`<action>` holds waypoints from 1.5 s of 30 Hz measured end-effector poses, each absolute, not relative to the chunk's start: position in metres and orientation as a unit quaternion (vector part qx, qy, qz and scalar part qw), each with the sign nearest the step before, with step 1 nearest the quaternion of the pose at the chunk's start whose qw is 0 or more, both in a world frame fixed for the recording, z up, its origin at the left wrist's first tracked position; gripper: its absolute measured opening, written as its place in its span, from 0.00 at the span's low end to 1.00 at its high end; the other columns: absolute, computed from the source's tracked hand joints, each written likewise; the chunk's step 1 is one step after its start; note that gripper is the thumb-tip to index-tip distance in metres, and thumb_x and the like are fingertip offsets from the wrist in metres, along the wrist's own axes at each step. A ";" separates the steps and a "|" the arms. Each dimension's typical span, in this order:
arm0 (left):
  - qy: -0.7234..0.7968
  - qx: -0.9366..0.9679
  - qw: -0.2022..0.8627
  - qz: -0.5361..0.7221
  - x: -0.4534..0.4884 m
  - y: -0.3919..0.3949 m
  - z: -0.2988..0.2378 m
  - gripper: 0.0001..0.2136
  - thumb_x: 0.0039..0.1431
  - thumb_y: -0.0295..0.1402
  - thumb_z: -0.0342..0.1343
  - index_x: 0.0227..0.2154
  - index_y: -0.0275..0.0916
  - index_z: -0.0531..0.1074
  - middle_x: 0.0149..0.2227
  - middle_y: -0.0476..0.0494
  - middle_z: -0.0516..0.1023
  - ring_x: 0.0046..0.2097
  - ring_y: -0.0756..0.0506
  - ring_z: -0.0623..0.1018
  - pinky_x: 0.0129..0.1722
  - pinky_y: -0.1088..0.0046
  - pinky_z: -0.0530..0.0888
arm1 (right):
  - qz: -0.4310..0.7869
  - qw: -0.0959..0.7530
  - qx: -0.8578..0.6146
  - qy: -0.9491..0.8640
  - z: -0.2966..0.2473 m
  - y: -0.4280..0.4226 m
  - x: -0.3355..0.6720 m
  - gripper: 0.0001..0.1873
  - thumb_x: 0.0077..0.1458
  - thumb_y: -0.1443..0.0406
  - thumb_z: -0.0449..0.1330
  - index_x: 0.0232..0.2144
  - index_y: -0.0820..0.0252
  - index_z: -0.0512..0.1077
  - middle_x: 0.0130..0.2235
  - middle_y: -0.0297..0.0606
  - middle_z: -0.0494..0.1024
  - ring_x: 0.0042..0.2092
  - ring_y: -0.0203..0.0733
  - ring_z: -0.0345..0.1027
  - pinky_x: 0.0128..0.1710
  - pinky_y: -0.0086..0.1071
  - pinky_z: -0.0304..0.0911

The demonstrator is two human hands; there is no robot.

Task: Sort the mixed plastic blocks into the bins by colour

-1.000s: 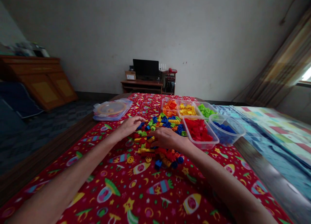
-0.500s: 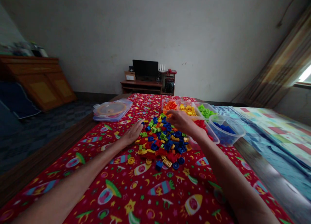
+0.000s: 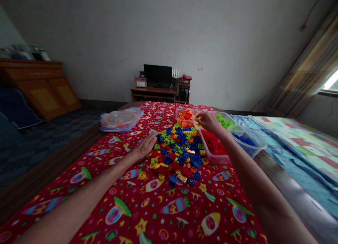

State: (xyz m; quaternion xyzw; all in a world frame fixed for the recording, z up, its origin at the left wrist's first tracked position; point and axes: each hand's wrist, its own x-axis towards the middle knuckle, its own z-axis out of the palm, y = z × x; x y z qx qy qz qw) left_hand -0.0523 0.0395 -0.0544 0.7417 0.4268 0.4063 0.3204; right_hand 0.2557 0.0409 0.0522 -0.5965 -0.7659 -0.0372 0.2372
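Note:
A loose heap of mixed toy building bricks (image 3: 176, 148) in blue, red, green, yellow and orange lies on the patterned red cloth. Against its left edge rests my left hand (image 3: 145, 146), fingers stretched out and holding nothing that I can see. My right hand (image 3: 210, 122) hangs over the container of yellow bricks (image 3: 197, 114), its fingers pinched together and pointing down. Whatever is between those fingertips is too small to make out. My hand and forearm hide most of the yellow bricks.
Orange bricks (image 3: 185, 116), green bricks (image 3: 224, 121), red bricks (image 3: 214, 143) and blue bricks (image 3: 243, 139) sit sorted in clear plastic containers on the right. Stacked clear lids (image 3: 121, 119) lie at the table's left edge. A bed (image 3: 298, 141) adjoins on the right.
My right hand has moved right from above the far side of the heap to the yellow container, uncovering the red bricks. My left hand has barely shifted.

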 end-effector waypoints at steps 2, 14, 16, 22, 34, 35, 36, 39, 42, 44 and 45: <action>0.426 0.746 0.314 0.404 -0.053 0.040 -0.055 0.24 0.56 0.52 0.50 0.47 0.42 0.73 0.55 0.42 0.71 0.61 0.38 0.63 0.63 0.64 0.53 | 0.002 0.208 -0.556 -0.805 0.044 0.024 0.238 0.13 0.56 0.66 0.55 0.39 0.63 0.77 0.33 0.41 0.79 0.33 0.37 0.70 0.34 0.28 0.59; 0.435 0.746 0.300 0.406 -0.048 0.038 -0.052 0.24 0.54 0.53 0.51 0.45 0.40 0.73 0.55 0.39 0.71 0.59 0.37 0.65 0.63 0.62 0.53 | -0.050 0.099 -0.505 -0.856 0.021 -0.001 0.217 0.16 0.57 0.65 0.55 0.48 0.63 0.71 0.42 0.46 0.77 0.42 0.42 0.68 0.39 0.30 0.58; 0.436 0.739 0.315 0.406 -0.048 0.036 -0.050 0.22 0.54 0.51 0.52 0.43 0.40 0.74 0.54 0.40 0.72 0.59 0.38 0.65 0.64 0.62 0.52 | -0.055 0.134 -0.498 -0.855 0.030 -0.003 0.226 0.16 0.58 0.65 0.54 0.48 0.63 0.70 0.41 0.45 0.77 0.39 0.40 0.68 0.37 0.29 0.57; 0.427 0.729 0.324 0.425 -0.047 0.038 -0.050 0.15 0.55 0.44 0.53 0.39 0.40 0.75 0.51 0.40 0.74 0.58 0.38 0.66 0.63 0.62 0.54 | -0.050 0.004 -0.541 -0.840 0.037 -0.018 0.230 0.10 0.54 0.67 0.55 0.36 0.63 0.74 0.35 0.45 0.77 0.34 0.40 0.68 0.29 0.30 0.55; 0.421 0.768 0.274 0.397 -0.051 0.043 -0.059 0.23 0.55 0.51 0.50 0.42 0.39 0.74 0.54 0.37 0.72 0.58 0.37 0.66 0.63 0.61 0.55 | -0.056 -0.033 -0.550 -0.833 0.035 -0.031 0.218 0.17 0.55 0.72 0.51 0.46 0.61 0.71 0.46 0.47 0.75 0.47 0.46 0.69 0.39 0.32 0.61; 0.423 0.768 0.271 0.397 -0.051 0.043 -0.058 0.23 0.55 0.51 0.49 0.42 0.38 0.74 0.54 0.36 0.71 0.58 0.36 0.66 0.63 0.61 0.56 | -0.054 -0.037 -0.548 -0.834 0.034 -0.031 0.218 0.18 0.55 0.72 0.51 0.47 0.60 0.71 0.47 0.46 0.75 0.48 0.46 0.68 0.40 0.33 0.61; 0.425 0.769 0.267 0.397 -0.050 0.043 -0.058 0.23 0.55 0.52 0.49 0.42 0.38 0.74 0.54 0.36 0.71 0.58 0.36 0.67 0.63 0.61 0.56 | -0.053 -0.043 -0.546 -0.835 0.032 -0.032 0.217 0.18 0.56 0.72 0.51 0.47 0.60 0.71 0.48 0.46 0.75 0.49 0.47 0.68 0.40 0.33 0.61; 0.427 0.784 0.242 0.381 -0.051 0.045 -0.060 0.25 0.57 0.52 0.46 0.45 0.38 0.73 0.55 0.36 0.71 0.58 0.37 0.67 0.63 0.60 0.57 | -0.055 -0.058 -0.544 -0.836 0.029 -0.032 0.213 0.17 0.56 0.72 0.51 0.46 0.61 0.72 0.47 0.46 0.75 0.48 0.47 0.68 0.41 0.33 0.61; 0.429 0.814 0.196 0.338 -0.053 0.048 -0.063 0.31 0.59 0.54 0.38 0.49 0.34 0.70 0.56 0.34 0.69 0.59 0.38 0.66 0.63 0.58 0.57 | -0.054 -0.045 -0.536 -0.841 0.035 -0.032 0.216 0.15 0.55 0.68 0.54 0.45 0.61 0.72 0.46 0.45 0.76 0.45 0.44 0.69 0.37 0.30 0.60; 0.430 0.829 0.170 0.316 -0.055 0.050 -0.065 0.34 0.60 0.55 0.33 0.51 0.31 0.69 0.57 0.32 0.68 0.59 0.38 0.66 0.62 0.57 0.57 | -0.062 -0.008 -0.542 -0.838 0.045 -0.031 0.225 0.14 0.55 0.65 0.55 0.43 0.60 0.73 0.42 0.44 0.77 0.41 0.41 0.69 0.33 0.29 0.57; 0.430 0.833 0.160 0.310 -0.055 0.051 -0.067 0.35 0.60 0.55 0.32 0.51 0.30 0.68 0.57 0.31 0.68 0.59 0.38 0.66 0.62 0.57 0.58 | -0.072 0.019 -0.552 -0.831 0.052 -0.029 0.232 0.13 0.55 0.65 0.55 0.42 0.60 0.74 0.40 0.43 0.78 0.38 0.40 0.69 0.31 0.28 0.55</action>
